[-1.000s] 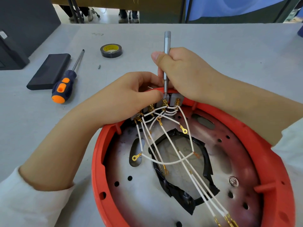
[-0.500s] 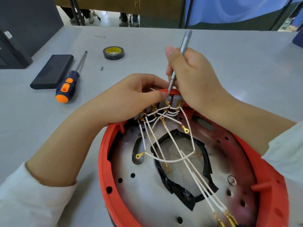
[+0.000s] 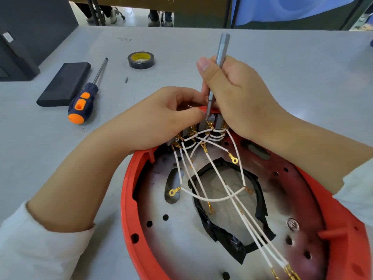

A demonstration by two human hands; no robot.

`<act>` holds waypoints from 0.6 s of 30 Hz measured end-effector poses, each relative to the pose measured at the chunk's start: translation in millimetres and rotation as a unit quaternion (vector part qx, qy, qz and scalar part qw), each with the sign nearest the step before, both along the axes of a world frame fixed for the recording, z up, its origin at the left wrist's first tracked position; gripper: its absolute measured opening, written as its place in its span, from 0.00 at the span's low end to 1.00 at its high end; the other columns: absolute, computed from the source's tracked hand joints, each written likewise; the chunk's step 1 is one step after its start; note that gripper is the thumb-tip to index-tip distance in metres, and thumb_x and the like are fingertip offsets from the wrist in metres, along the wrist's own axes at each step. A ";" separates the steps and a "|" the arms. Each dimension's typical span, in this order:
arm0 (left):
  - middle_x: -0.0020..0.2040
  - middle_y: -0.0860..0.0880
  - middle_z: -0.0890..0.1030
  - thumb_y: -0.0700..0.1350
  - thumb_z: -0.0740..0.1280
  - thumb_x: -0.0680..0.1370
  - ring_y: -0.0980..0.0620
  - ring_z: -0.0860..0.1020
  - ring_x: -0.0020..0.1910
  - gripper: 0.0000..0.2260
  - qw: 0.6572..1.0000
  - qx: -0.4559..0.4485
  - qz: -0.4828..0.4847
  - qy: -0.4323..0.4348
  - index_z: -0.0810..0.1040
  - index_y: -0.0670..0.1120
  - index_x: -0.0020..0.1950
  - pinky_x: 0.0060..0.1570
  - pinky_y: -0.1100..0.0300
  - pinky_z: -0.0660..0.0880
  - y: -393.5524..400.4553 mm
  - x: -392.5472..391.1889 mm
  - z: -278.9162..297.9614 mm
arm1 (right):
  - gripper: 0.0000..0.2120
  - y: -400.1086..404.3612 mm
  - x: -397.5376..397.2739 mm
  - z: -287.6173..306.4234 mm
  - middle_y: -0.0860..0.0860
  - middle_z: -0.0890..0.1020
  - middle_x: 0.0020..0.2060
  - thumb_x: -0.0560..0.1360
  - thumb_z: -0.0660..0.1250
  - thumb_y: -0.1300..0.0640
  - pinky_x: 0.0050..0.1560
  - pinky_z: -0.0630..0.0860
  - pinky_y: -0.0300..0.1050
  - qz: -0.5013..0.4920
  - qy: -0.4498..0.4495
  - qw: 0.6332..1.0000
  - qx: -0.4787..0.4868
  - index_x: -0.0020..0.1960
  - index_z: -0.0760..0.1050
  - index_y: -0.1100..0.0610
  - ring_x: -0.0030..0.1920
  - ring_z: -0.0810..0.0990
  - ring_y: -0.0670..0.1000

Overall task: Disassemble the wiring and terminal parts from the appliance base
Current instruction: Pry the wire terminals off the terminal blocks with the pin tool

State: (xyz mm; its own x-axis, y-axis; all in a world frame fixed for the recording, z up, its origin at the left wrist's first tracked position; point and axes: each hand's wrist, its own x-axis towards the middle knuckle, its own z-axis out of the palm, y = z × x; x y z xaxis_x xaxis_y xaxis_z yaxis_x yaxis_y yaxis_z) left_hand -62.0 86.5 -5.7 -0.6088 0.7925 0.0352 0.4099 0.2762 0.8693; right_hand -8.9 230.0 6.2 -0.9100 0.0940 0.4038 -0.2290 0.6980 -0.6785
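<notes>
Red appliance base point(image 3: 129, 199) laid open-side up on grey tabletop point(image 3: 292, 63), at near right. White wires point(image 3: 214, 178) with gold terminals fanned from grey terminal blocks point(image 3: 203, 126) at far rim. Slim grey screwdriver point(image 3: 220, 55) gripped by right hand point(image 3: 238, 93), fingers curled around shaft, tip set at blocks. Left hand point(image 3: 161, 118) fingers clenched over blocks at rim. Orange-handled screwdriver point(image 3: 84, 98), black case point(image 3: 62, 83), tape roll point(image 3: 141, 60) left lying at far left.

Grey table point(image 3: 282, 63): base point(image 3: 129, 209), screwdriver point(image 3: 84, 98), tape point(image 3: 141, 60).
</notes>
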 end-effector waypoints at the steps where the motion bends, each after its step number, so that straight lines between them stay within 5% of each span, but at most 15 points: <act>1: 0.50 0.36 0.82 0.49 0.62 0.74 0.29 0.77 0.48 0.10 1.000 -0.001 -0.002 0.003 0.81 0.54 0.52 0.53 0.33 0.73 -0.1 -0.4 -0.2 | 0.17 -0.6 0.6 -0.1 0.43 0.72 0.26 0.82 0.53 0.48 0.40 0.73 0.44 0.000 -0.003 1.000 0.014 0.36 0.68 0.50 0.31 0.74 0.43; 4: 0.49 0.38 0.82 0.49 0.63 0.74 0.29 0.77 0.46 0.10 1.000 -0.001 0.001 0.002 0.81 0.55 0.52 0.50 0.41 0.78 -0.3 -1.3 -0.6 | 0.17 -0.6 0.9 0.9 0.43 0.72 0.25 0.82 0.53 0.48 0.39 0.72 0.43 0.001 -0.002 1.000 0.006 0.37 0.68 0.51 0.30 0.73 0.43; 9: 0.51 0.41 0.83 0.49 0.64 0.73 0.33 0.78 0.53 0.11 1.000 0.002 0.011 0.002 0.81 0.56 0.52 0.57 0.35 0.73 0.4 -2.2 -1.8 | 0.17 1.1 -1.4 1.9 0.38 0.72 0.21 0.82 0.53 0.50 0.33 0.68 0.33 0.004 0.004 0.999 -0.043 0.36 0.68 0.52 0.27 0.72 0.40; 18: 0.51 0.46 0.84 0.48 0.64 0.73 0.40 0.79 0.54 0.12 1.000 -0.001 0.013 -0.001 0.80 0.52 0.55 0.61 0.42 0.72 0.8 -2.1 -1.4 | 0.17 0.1 -0.7 1.9 0.43 0.69 0.25 0.82 0.53 0.48 0.37 0.70 0.39 -0.003 0.006 1.000 -0.004 0.36 0.67 0.50 0.30 0.72 0.41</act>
State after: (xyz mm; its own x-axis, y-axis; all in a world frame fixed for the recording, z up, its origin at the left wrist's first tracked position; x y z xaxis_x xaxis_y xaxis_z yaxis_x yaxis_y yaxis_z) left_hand -64.1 87.3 -7.1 -0.6295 0.7764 0.0322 0.4011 0.2892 0.8692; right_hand -9.5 230.1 8.1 -0.9044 0.1035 0.4139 -0.2325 0.6938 -0.6816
